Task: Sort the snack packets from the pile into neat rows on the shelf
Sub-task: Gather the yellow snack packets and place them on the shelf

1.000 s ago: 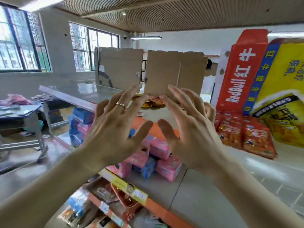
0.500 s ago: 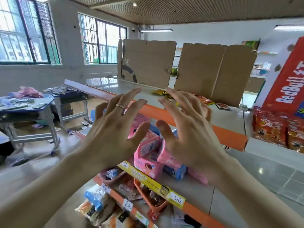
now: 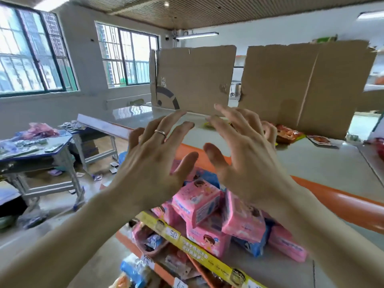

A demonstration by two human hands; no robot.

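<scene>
- We cannot see the middle of the orange shelf edge [image 3: 353, 204]: the left hand [image 3: 153, 161] and the right hand [image 3: 243, 159] cover it.
- The right hand hides part of the snack packets [image 3: 288, 134] on top; we cannot count them.
- Both wrists mask part of the pink packets [image 3: 197, 202].
- On the yellow price strip [image 3: 207, 256] we read only "50"; the rest is blurred.
- The lower goods [image 3: 133, 269] are blurred and cut by the bottom edge.
- A red object [image 3: 380, 146] is cut by the right edge.
</scene>
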